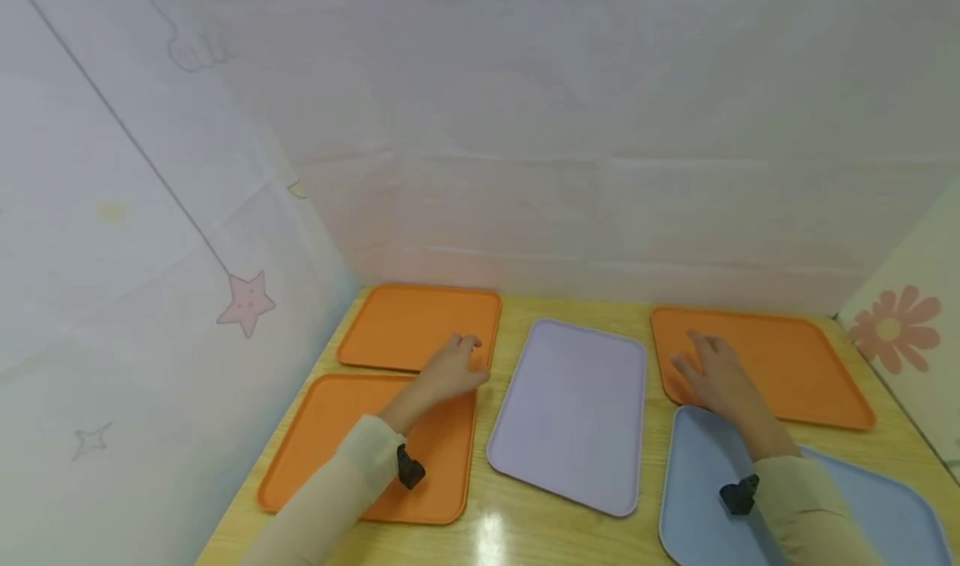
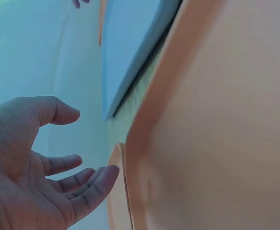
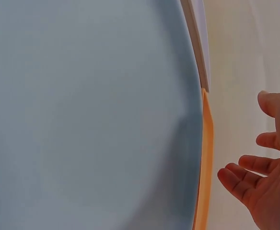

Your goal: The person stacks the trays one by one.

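Observation:
My left hand (image 1: 448, 370) hovers over the neighbouring edges of two orange trays, the back left tray (image 1: 416, 320) and the front left tray (image 1: 352, 420). Its fingers bend loosely with a gap to the thumb, and nothing is between them. Above the near left part of the right orange tray (image 1: 780, 366) is my right hand (image 1: 722, 378), fingers spread and holding nothing. Its forearm passes over a blue tray (image 1: 697, 483). Between the hands a lilac tray (image 1: 573, 408) lies on the table. In both wrist views the hands appear apart from the trays.
The trays lie on a light wooden table (image 1: 491, 499). A pale cloth wall (image 1: 525, 174) stands behind it, with printed side walls at left and right. A pink star (image 1: 246, 303) decorates the left wall and a flower (image 1: 896, 329) the right one.

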A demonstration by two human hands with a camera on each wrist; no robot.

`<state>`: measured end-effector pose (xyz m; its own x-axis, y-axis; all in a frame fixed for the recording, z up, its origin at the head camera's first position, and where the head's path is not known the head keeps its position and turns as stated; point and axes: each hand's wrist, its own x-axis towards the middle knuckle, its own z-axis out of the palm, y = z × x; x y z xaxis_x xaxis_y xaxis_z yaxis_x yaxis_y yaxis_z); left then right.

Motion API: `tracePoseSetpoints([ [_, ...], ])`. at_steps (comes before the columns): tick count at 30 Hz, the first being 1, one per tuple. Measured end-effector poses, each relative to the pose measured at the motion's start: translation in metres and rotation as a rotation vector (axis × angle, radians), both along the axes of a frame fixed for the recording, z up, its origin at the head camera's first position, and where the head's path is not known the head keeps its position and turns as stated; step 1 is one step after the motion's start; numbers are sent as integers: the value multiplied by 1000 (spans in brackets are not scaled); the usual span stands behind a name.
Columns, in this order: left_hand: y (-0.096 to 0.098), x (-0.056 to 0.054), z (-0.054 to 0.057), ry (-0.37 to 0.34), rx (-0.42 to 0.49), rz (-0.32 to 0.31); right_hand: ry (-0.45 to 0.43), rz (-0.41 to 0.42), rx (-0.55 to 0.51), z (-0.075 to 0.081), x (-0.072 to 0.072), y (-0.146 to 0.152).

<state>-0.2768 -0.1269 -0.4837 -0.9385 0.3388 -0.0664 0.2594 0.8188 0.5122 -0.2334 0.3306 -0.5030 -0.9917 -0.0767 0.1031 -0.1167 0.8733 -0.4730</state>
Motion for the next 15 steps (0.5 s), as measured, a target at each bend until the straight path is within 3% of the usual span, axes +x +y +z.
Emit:
tracePoseSetpoints([
  [8,8,7,2,-106,115,-92,-44,1,-62,-1,-6,-13],
  [15,14,13,5,-237,224,-84,-9,19,-121,1,-13,-21],
])
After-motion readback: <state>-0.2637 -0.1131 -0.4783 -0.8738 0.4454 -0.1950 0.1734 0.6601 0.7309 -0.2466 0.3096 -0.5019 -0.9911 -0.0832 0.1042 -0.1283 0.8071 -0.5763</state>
